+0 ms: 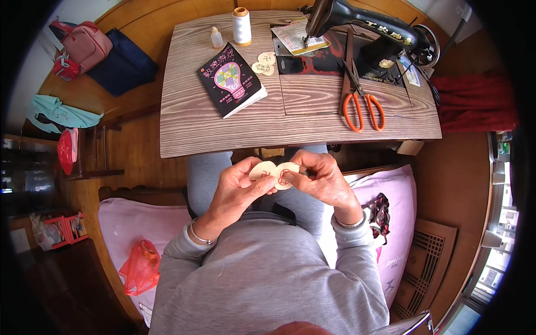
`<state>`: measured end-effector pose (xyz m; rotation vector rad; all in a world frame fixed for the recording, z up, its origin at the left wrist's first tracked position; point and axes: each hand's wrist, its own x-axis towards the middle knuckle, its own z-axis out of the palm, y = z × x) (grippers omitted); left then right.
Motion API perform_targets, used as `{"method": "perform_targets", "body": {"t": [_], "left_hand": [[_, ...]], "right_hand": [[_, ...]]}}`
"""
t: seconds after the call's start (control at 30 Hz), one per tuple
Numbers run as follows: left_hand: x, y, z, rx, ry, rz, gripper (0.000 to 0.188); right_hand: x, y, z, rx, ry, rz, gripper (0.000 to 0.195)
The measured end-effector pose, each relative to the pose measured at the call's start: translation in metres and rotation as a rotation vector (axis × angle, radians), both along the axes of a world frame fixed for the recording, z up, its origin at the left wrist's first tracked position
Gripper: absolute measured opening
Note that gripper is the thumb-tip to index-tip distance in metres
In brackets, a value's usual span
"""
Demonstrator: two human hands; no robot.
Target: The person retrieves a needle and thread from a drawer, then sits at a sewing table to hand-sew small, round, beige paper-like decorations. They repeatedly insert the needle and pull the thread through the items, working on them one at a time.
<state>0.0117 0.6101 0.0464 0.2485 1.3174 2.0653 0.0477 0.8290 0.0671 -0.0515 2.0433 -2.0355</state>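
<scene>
In front of my lap, my left hand [247,184] pinches the left half of a cream fabric piece [262,169] with a dark stitched mark. My right hand [320,178] grips the rounded right half [289,167], which bears a red stitched design, between thumb and fingers. The halves meet in the middle; whether they are joined I cannot tell. A similar cream piece [264,68] with dark markings lies on the wood-grain table [217,138], beside a black book [229,81]. Orange-handled scissors [359,98] rest at the right, their blades pointing away.
A black sewing machine [360,21] stands at the back right, with a printed packet [293,35] near its needle. A cone of white thread [241,29] and a small plastic bottle [216,38] stand at the back. A red plastic bag [142,268] lies on the bed at left.
</scene>
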Motion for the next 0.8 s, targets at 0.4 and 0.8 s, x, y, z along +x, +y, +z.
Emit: {"method": "perform_targets", "body": {"t": [0.4,0.8], "left_hand": [[-0.002,0.006,-0.007,0.015,-0.012,0.06,0.024],[-0.001,0.004,-0.003,0.016,0.019,0.095,0.024]], "right_hand": [[0.007,-0.011,-0.004,-0.092,0.104,-0.105,0.008],[0.009,-0.017,-0.009,-0.015,0.119,-0.096,0.008]]}}
